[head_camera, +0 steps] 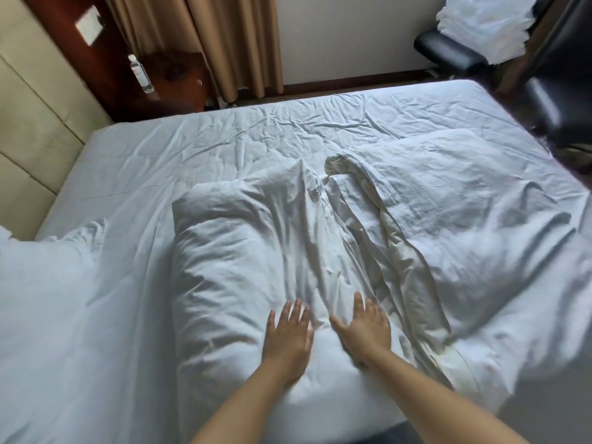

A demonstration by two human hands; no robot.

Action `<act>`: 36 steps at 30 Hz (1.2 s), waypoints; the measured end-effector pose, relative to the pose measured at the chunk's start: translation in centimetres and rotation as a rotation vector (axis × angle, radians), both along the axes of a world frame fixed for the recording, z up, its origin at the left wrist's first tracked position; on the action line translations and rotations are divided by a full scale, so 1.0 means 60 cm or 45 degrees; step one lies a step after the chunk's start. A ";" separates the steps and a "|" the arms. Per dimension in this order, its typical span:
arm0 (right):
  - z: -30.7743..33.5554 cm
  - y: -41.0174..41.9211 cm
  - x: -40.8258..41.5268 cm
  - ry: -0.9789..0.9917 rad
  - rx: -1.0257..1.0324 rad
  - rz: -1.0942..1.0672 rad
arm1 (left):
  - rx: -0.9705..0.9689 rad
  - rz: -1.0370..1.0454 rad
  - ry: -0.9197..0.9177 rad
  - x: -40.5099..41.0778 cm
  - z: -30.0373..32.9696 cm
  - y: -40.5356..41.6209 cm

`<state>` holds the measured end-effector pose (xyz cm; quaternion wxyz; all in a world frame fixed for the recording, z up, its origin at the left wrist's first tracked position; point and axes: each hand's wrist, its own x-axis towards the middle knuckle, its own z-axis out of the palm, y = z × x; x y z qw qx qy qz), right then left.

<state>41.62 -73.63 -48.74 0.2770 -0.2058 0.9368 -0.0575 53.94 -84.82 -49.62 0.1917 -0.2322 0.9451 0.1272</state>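
Hands spread flat on bunched white duvet (256, 251), near edge of bed (224, 129).
Left hand (288, 334) and right hand (365, 328) press side by side, fingers straight, apparently smoothing the crumpled fabric outward.

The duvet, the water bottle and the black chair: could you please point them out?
duvet (243, 257): head view, its puffed left fold.
water bottle (141, 73): head view, middle of its body.
black chair (448, 52): head view, its black padded part.

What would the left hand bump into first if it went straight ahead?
Likely the puffy hump of the white duvet that the left hand rests on, though depth is unclear.
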 end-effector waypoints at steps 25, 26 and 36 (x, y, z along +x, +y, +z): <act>0.087 0.187 0.061 0.561 -0.078 0.452 | 0.218 -0.030 -0.075 0.084 0.065 0.147; 0.091 0.186 0.048 0.660 -0.110 0.437 | 0.223 -0.003 -0.047 0.080 0.068 0.148; 0.079 0.225 -0.111 0.264 0.174 0.080 | 0.229 0.278 0.080 -0.040 0.070 0.209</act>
